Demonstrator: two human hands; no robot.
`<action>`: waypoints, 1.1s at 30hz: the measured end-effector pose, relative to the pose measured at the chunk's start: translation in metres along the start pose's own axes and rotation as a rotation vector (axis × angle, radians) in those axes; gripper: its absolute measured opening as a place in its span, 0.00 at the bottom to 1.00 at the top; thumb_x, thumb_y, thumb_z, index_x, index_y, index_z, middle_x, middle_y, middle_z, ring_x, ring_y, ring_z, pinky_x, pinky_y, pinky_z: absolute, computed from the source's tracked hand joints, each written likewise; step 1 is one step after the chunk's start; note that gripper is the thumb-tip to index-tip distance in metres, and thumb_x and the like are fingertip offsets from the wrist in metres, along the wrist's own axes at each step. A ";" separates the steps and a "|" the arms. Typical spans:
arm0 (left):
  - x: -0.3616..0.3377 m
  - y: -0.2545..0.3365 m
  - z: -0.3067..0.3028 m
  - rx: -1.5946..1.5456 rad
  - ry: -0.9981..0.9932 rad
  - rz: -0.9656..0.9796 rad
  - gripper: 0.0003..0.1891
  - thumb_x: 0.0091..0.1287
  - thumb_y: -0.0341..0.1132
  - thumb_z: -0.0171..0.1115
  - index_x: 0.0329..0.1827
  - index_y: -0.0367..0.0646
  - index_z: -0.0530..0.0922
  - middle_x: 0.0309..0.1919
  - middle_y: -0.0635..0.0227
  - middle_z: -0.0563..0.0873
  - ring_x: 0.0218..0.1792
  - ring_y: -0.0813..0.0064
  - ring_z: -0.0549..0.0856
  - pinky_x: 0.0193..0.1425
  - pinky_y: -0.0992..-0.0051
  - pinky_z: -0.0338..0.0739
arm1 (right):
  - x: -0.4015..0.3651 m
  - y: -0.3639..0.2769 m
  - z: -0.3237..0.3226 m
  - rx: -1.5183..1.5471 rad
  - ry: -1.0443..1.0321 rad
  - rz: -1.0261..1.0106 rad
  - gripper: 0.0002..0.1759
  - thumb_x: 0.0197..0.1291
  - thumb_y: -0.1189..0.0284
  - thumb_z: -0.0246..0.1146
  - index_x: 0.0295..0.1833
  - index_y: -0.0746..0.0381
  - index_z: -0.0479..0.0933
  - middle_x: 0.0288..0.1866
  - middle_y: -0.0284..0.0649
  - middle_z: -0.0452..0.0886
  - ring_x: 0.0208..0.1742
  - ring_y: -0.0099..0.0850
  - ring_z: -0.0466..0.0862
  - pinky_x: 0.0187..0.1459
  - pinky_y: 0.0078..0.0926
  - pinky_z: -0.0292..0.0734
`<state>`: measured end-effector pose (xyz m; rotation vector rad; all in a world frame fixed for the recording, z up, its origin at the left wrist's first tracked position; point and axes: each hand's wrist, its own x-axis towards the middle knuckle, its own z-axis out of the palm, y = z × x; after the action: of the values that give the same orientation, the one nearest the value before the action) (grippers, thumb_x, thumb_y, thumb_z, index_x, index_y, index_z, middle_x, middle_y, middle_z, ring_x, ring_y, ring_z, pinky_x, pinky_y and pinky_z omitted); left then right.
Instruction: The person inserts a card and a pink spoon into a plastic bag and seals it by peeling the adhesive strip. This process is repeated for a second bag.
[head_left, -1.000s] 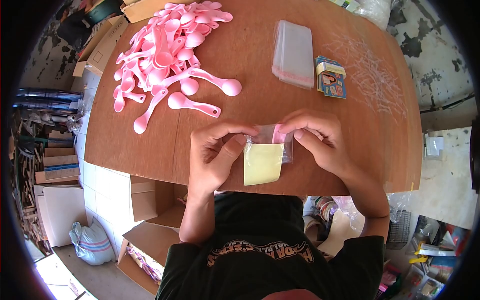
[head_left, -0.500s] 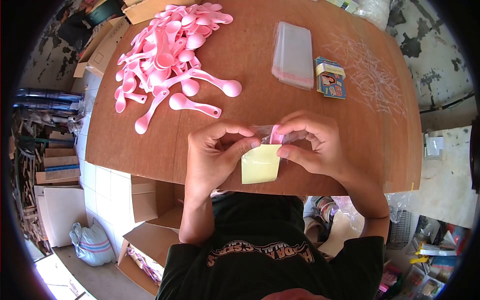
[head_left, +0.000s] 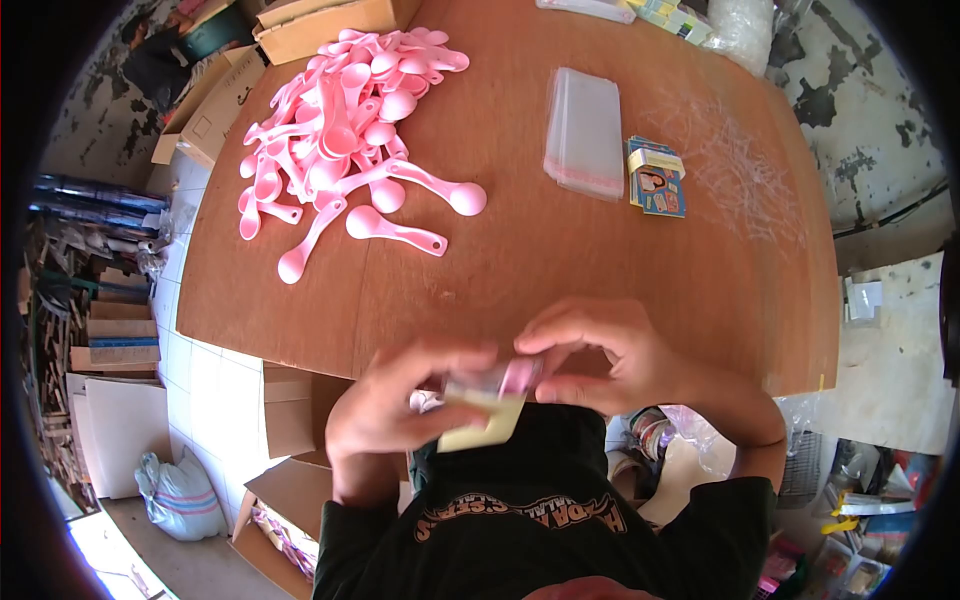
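Note:
My left hand (head_left: 405, 400) is closed on a clear plastic packet (head_left: 482, 408) with a pale yellow card and something pink inside, blurred by motion. The packet is over the table's front edge, in front of my shirt. At its right side is my right hand (head_left: 595, 355), thumb and forefinger near the pink end; whether they touch it is blurred. A heap of pink spoons (head_left: 340, 130) lies on the wooden table (head_left: 500, 270) at the back left. Flat clear bags (head_left: 584, 130) and a banded stack of blue cards (head_left: 657, 180) lie right of centre.
Thin clear strips (head_left: 745, 180) are scattered at the table's right. Behind the heap is a cardboard box (head_left: 335, 22). An open carton (head_left: 285, 525) stands on the floor at the lower left, near a tied white sack (head_left: 182, 495).
Both hands have moved down toward my body, and the packet has come down and left with them. The packet is now tilted. The view has shifted slightly.

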<state>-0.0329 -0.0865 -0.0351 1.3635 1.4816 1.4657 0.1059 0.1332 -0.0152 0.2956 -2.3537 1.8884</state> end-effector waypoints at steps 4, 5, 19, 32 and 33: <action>-0.043 -0.030 -0.033 -0.192 -0.515 0.059 0.18 0.56 0.23 0.71 0.50 0.37 0.80 0.41 0.58 0.86 0.40 0.63 0.87 0.41 0.69 0.81 | 0.011 -0.011 -0.028 -0.380 -0.009 -0.048 0.11 0.56 0.75 0.68 0.45 0.61 0.80 0.39 0.40 0.84 0.37 0.33 0.87 0.37 0.28 0.80; -0.062 -0.044 -0.042 -0.278 -0.594 -0.041 0.18 0.54 0.22 0.71 0.49 0.37 0.80 0.42 0.57 0.86 0.41 0.61 0.86 0.45 0.68 0.80 | 0.017 -0.008 -0.040 -0.541 0.034 -0.100 0.10 0.56 0.74 0.67 0.45 0.61 0.80 0.38 0.40 0.84 0.36 0.35 0.86 0.37 0.29 0.80; -0.092 -0.048 -0.024 -0.021 -0.437 -0.346 0.08 0.66 0.21 0.56 0.47 0.36 0.77 0.45 0.60 0.84 0.45 0.65 0.84 0.50 0.72 0.78 | 0.088 0.032 -0.143 -1.041 -0.005 0.316 0.09 0.45 0.72 0.70 0.33 0.65 0.83 0.31 0.44 0.85 0.34 0.37 0.85 0.37 0.33 0.77; 0.010 -0.012 0.021 -0.970 -0.132 0.136 0.27 0.67 0.29 0.58 0.67 0.30 0.62 0.61 0.44 0.73 0.63 0.50 0.74 0.67 0.53 0.67 | 0.059 0.011 -0.119 -1.303 0.172 -0.119 0.04 0.55 0.76 0.60 0.32 0.60 0.80 0.33 0.38 0.82 0.39 0.35 0.81 0.46 0.35 0.70; 0.019 -0.005 0.028 -0.949 0.024 0.038 0.31 0.69 0.35 0.58 0.71 0.32 0.57 0.66 0.47 0.68 0.66 0.52 0.71 0.69 0.56 0.66 | 0.055 -0.002 -0.105 -1.336 0.145 -0.161 0.02 0.54 0.75 0.60 0.32 0.59 0.79 0.33 0.37 0.81 0.40 0.34 0.80 0.47 0.34 0.69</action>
<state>-0.0128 -0.0591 -0.0410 0.7698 0.5805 1.8465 0.0493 0.2301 0.0214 0.1619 -2.7318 0.0234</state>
